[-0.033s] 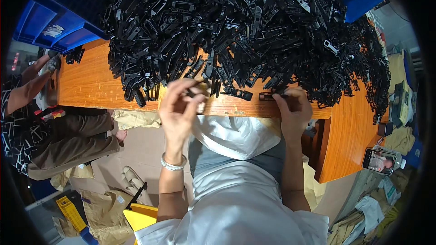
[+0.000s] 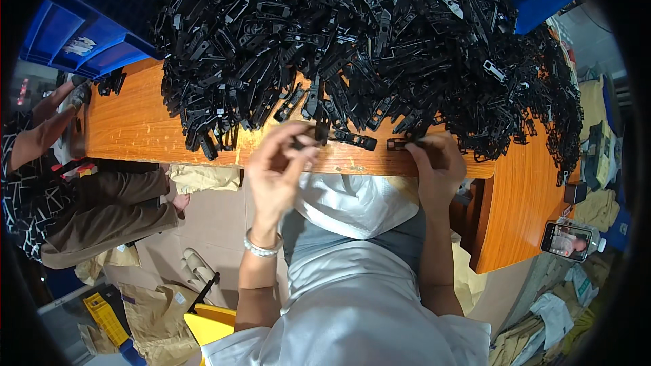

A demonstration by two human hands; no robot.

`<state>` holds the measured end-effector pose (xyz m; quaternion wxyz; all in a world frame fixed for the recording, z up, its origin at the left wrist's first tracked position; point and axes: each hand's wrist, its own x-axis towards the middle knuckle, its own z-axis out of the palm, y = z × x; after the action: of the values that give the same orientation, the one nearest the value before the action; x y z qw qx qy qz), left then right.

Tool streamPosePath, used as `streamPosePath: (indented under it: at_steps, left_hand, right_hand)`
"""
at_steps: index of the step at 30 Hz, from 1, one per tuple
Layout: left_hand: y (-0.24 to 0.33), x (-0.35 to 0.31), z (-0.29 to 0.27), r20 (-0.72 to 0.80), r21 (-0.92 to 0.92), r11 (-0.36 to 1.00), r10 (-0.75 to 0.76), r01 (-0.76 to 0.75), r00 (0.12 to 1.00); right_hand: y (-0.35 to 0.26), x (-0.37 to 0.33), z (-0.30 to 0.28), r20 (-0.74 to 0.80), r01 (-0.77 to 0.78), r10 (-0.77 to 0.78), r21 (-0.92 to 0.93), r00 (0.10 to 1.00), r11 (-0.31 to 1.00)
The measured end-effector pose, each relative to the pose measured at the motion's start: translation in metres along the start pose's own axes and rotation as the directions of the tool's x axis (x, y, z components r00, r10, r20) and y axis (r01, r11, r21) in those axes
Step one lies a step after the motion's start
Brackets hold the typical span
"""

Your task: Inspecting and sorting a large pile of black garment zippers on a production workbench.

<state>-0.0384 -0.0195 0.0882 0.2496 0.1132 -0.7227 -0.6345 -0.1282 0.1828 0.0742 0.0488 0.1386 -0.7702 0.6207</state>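
A big heap of black plastic parts (image 2: 339, 27) covers the far side of the wooden table. My left hand (image 2: 274, 166) is at the table's front edge, fingers curled in a blurred pinch around something dark that I cannot make out. My right hand (image 2: 439, 166) pinches the right end of a small black slotted part (image 2: 397, 144) near that edge. Between my hands lies another black part (image 2: 356, 139), elongated and touched by neither. More narrow black parts (image 2: 322, 129) lie just beyond my left fingertips.
Blue crates (image 2: 88, 41) stand at the far left. White fabric (image 2: 359, 203) covers my lap. Left of the table, another person's legs (image 2: 115, 203) show. A phone (image 2: 568, 240) is propped at the right, near the table (image 2: 522, 196). A yellow chair (image 2: 210, 332) is below me.
My left hand has shifted slightly to the right, toward the loose parts in front of the heap. The right hand stays in place on its part.
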Motion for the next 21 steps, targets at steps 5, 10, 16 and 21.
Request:
streamPosePath:
  at_steps: [5, 10, 16, 21]
  left_hand:
    - [0.007, -0.014, 0.03, 0.267, -0.015, 0.999, -0.023, 0.028, 0.963]
    - [0.011, -0.015, 0.036, 0.316, -0.003, 0.998, 0.059, -0.061, 0.947]
    - [0.0, -0.024, 0.036, 0.362, -0.461, 0.822, -0.169, 0.334, 0.917]
    - [-0.002, -0.021, 0.036, 0.383, -0.105, 0.979, -0.121, 0.173, 0.916]
  right_hand:
    - [-0.024, -0.008, 0.002, 0.149, 0.362, -0.343, -0.13, 0.927, 0.923]
    - [-0.028, -0.009, 0.009, 0.324, 0.501, -0.466, -0.028, 0.824, 0.865]
    - [-0.03, -0.013, 0.004, 0.352, 0.432, -0.389, -0.051, 0.851, 0.9]
    - [-0.005, -0.036, -0.011, 0.21, 0.27, -0.274, 0.049, 0.939, 0.962]
